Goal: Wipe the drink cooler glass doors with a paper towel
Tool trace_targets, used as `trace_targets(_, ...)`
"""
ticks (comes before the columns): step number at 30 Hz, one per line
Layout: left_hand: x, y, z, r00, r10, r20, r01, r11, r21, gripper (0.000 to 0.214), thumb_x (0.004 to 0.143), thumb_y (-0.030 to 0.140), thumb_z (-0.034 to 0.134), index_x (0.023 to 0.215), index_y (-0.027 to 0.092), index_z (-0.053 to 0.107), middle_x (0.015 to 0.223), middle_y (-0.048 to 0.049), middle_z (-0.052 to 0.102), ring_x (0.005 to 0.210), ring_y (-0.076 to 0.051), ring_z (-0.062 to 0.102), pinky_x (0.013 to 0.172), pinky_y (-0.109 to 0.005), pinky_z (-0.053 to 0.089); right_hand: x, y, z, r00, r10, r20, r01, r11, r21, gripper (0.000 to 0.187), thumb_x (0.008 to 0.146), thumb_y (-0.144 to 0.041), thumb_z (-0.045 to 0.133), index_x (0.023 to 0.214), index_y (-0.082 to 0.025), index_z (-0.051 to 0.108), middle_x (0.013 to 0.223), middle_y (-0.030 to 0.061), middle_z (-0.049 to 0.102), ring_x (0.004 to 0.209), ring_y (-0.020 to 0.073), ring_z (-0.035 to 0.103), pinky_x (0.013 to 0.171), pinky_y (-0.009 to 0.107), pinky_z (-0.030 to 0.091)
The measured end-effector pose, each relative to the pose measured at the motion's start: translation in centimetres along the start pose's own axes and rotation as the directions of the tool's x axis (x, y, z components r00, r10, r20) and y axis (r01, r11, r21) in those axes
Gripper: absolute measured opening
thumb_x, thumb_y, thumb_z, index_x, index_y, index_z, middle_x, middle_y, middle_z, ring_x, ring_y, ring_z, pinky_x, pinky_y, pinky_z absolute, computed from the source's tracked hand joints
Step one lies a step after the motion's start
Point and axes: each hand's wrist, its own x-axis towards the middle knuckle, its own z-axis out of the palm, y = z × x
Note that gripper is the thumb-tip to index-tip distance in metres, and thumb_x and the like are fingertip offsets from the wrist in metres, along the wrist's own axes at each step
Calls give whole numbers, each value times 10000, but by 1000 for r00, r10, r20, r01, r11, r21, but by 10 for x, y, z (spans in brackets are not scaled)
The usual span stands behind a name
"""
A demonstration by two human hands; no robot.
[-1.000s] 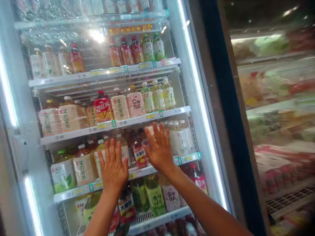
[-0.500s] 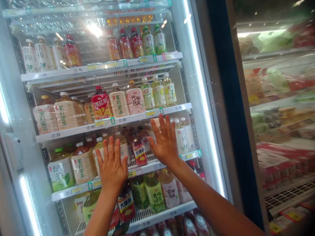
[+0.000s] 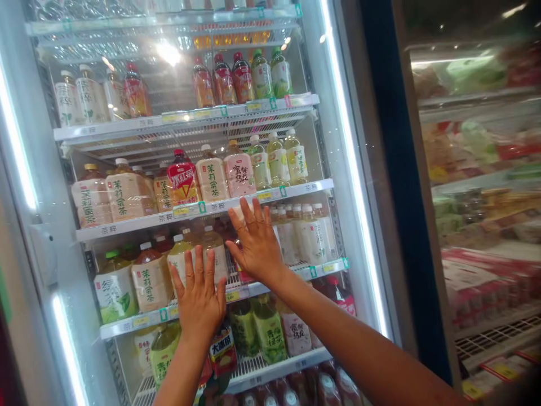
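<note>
Both of my hands are raised in front of a lit drinks fridge, fingers spread and palms toward its glass door point(image 3: 160, 79), which shows bright reflections. My left hand point(image 3: 200, 301) is open and lies in view over the lower shelf, nearest a bottle with a pale label point(image 3: 180, 256). Higher and to its right, my right hand point(image 3: 258, 242) is also open, hiding part of the shelf edge and a dark bottle behind it. Neither hand holds anything. Whether the palms press on the glass I cannot tell for certain.
Shelves carry several tea bottles, among them a green-capped bottle point(image 3: 115, 287), a red-labelled bottle point(image 3: 183, 180) and a pink-labelled bottle point(image 3: 239, 172). A bright light strip point(image 3: 355, 152) runs along the right side. Beyond a dark post point(image 3: 399, 169) stand shelves of packaged food point(image 3: 486, 276).
My right hand has moved left, closer to my left hand, uncovering white-capped bottles at right. The left hand stays spread, slightly lower and further right. The view has shifted a little.
</note>
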Motion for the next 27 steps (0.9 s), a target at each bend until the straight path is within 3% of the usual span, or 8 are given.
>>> trace_targets(4,-6,-10,-4,1000,-3,-2,3,1000,17,754,972,342,543,1622,245,174,1715,-100,128,1604,-266,11,1303,-564,-19,-43,-21,3,988,-144,51,143,989,25,746,1012,-438,502,1638,-155,208,1732,113,82,1596,355,2,1289,603,137)
trace_targets(6,-4,-20,-7,1000,1,-4,-1,1000,22,740,973,347,542,1619,261,192,1719,-94,105,1604,-271,16,1301,-566,-12,-49,-27,5,978,-200,59,198,979,37,723,1013,-439,500,1627,-154,246,1728,110,118,1598,347,12,1290,595,134)
trace_targets(11,14,-46,-13,1000,0,-12,0,1000,5,741,979,390,531,1618,307,166,1719,-70,123,1604,-280,21,1289,-602,-21,17,-31,9,987,-154,44,153,988,30,684,1031,-458,478,1615,-166,275,1718,127,164,1598,327,-45,1283,603,148)
trace_targets(13,11,-50,-14,1000,-3,0,3,1000,-7,744,976,400,535,1617,320,165,1717,-65,139,1603,-285,31,1287,-612,-12,26,-38,11,990,-136,39,134,990,31,699,1026,-460,486,1616,-155,269,1718,138,156,1595,342,-45,1281,607,150)
trace_targets(18,-21,-54,-18,998,-52,25,53,998,-31,757,969,380,550,1616,301,165,1709,-81,170,1602,-283,43,1293,-607,12,-40,-70,15,974,-206,88,200,977,80,711,995,-432,527,1611,-160,299,1716,101,191,1599,337,13,1284,598,171)
trace_targets(20,-26,-57,-21,998,-53,35,55,997,-46,743,969,377,548,1611,328,178,1708,-67,178,1601,-286,47,1289,-622,21,-48,-75,16,969,-225,100,215,972,96,732,982,-439,550,1615,-175,294,1716,86,192,1601,324,22,1285,600,171)
trace_targets(25,-2,-69,-22,998,-60,13,60,998,-29,750,974,396,540,1614,337,154,1715,-67,139,1602,-293,24,1281,-638,10,22,-65,16,987,-138,85,133,989,61,699,1026,-487,477,1619,-175,279,1723,108,141,1598,318,-55,1292,609,112)
trace_targets(27,3,-71,-21,998,-65,7,65,998,-19,756,977,397,531,1618,327,137,1718,-73,125,1602,-286,16,1282,-630,2,34,-65,16,992,-105,74,101,994,51,683,1034,-474,464,1619,-177,274,1724,107,135,1595,315,-78,1293,609,102)
